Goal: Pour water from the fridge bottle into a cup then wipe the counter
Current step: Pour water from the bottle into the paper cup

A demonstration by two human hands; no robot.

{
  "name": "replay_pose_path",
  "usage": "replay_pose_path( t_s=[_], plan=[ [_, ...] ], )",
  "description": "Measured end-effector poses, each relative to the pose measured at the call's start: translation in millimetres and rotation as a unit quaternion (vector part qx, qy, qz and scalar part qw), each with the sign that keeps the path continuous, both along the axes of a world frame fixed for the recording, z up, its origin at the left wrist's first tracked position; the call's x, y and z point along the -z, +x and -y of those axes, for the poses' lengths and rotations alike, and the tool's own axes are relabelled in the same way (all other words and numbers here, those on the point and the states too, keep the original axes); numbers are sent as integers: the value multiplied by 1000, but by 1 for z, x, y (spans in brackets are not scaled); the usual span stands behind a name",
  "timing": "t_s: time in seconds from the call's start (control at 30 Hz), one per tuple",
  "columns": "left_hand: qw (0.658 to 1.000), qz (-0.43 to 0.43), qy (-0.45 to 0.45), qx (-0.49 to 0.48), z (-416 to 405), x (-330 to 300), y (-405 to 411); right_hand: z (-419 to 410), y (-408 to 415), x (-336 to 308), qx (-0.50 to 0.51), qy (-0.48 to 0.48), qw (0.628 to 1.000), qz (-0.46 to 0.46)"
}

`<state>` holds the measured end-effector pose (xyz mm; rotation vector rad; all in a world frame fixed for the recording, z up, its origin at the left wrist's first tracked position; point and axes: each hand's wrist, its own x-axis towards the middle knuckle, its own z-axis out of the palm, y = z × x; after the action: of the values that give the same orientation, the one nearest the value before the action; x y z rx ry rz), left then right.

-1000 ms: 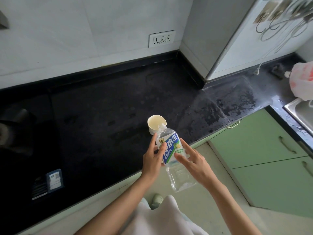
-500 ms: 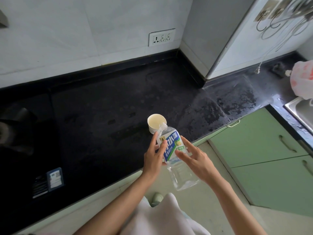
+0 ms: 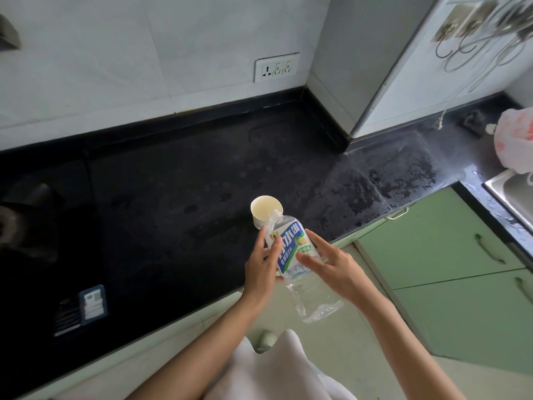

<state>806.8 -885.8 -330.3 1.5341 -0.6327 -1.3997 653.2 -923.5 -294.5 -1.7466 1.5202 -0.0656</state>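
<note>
Both hands, left grip (image 3: 261, 264) and right grip (image 3: 331, 265), clasp the bottle (image 3: 294, 255), tipped into the cup (image 3: 264, 210); blue-white label carries Chinese characters, not legible.

Clear labelled bottle (image 3: 291, 249) tilted, neck over rim of cream cup (image 3: 264, 212) on black counter (image 3: 178, 180).

walls: pale tile, socket (image 3: 276, 67) | tabletop (image 3: 178, 180): black stone, wet patch at right | cabinets (image 3: 438, 249): green doors | sink (image 3: 510, 192): steel, far right | floor: pale | light: dim daylight
</note>
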Motion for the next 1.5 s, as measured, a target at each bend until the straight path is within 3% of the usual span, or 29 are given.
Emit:
replay_pose_path(
  t_s=[1.07, 1.5],
  plan=[
    [1000, -12, -5, -15, -2, -8, -5, 3, 0, -16, -21, -14, 999, -24],
    [997, -63, -9, -37, -1, -9, -3, 6, 7, -35, -48, -16, 998, -28]
  ],
)
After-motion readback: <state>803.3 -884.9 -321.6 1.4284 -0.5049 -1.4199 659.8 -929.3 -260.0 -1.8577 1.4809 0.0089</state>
